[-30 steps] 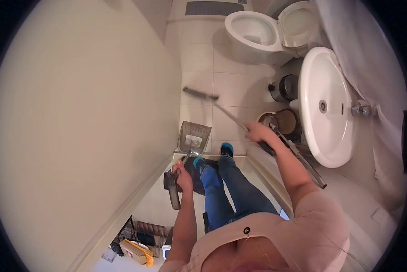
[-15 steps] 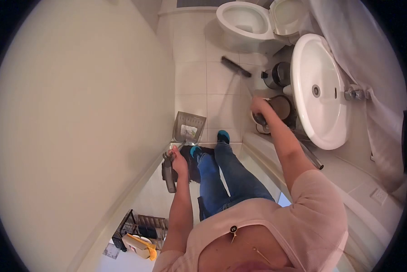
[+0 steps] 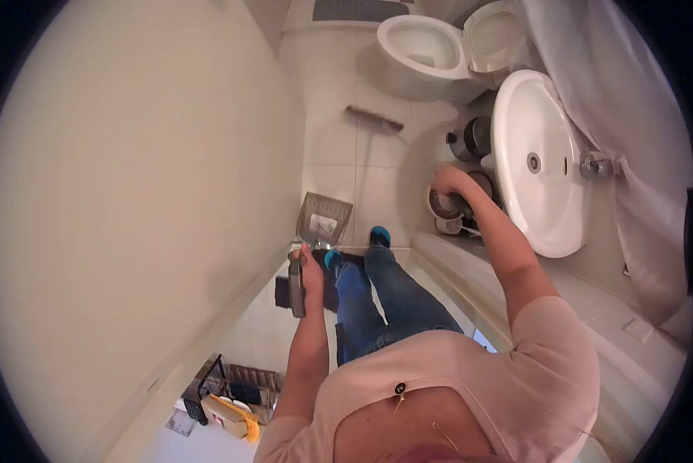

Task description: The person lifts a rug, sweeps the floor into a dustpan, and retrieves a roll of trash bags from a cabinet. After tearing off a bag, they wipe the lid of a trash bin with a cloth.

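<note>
Broom (image 3: 374,118), dark, narrow-headed and blurred, aslant over pale floor tiles (image 3: 331,144)

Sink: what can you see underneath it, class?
A bin and a dark round container peek out from under the sink. It covers whatever lies farther back; the right arm hides part of the container.

Pale tiled floor (image 3: 329,144); white sink (image 3: 543,212), toilet (image 3: 425,76).

No legible text: label (image 3: 323,224) on dustpan (image 3: 315,207), black disc (image 3: 399,388) unreadable.
</note>
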`<control>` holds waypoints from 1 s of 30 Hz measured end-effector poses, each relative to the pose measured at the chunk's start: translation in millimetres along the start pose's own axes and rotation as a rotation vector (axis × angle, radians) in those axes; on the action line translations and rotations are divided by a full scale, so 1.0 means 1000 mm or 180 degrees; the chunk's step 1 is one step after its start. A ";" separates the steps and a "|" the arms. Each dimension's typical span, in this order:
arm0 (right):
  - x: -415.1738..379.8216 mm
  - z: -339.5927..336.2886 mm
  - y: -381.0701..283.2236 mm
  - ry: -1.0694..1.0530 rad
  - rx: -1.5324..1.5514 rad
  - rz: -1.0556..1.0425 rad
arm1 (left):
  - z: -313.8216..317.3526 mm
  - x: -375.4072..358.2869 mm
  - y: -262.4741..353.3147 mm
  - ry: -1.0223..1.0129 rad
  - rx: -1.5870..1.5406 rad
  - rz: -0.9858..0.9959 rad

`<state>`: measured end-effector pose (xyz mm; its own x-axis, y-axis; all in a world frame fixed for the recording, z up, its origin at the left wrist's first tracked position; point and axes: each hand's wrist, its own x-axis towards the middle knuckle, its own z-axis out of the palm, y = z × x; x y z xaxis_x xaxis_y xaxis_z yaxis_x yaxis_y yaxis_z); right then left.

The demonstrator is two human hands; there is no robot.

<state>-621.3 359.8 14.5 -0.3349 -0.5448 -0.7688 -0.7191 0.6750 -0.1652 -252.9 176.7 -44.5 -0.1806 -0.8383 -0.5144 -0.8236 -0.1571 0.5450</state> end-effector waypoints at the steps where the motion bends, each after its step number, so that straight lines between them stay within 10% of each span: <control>1: 0.015 0.013 0.004 0.0165 0.0049 0.0130 | 0.000 0.001 -0.002 -0.0102 0.0144 -0.0030; 6: -0.006 0.028 -0.022 0.0021 0.2441 0.1218 | -0.007 -0.003 0.005 -0.0215 0.0266 -0.0113; 15: -0.130 0.075 -0.081 -0.0956 0.3755 0.0303 | 0.006 0.009 -0.006 0.0282 -0.0332 0.0443; 20: -0.142 0.064 -0.094 -0.0202 0.2243 0.0124 | 0.024 0.024 -0.031 0.1189 -0.0505 0.1259; 30: 0.026 0.095 -0.087 0.0745 -0.0026 -0.0255 | 0.020 0.021 -0.002 0.1219 -0.1194 0.0732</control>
<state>-509.3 334.2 -49.7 -0.4079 -0.6974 -0.5892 -0.7535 0.6216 -0.2141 -265.5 170.3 -69.9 -0.0675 -0.9908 -0.1171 -0.5269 -0.0643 0.8475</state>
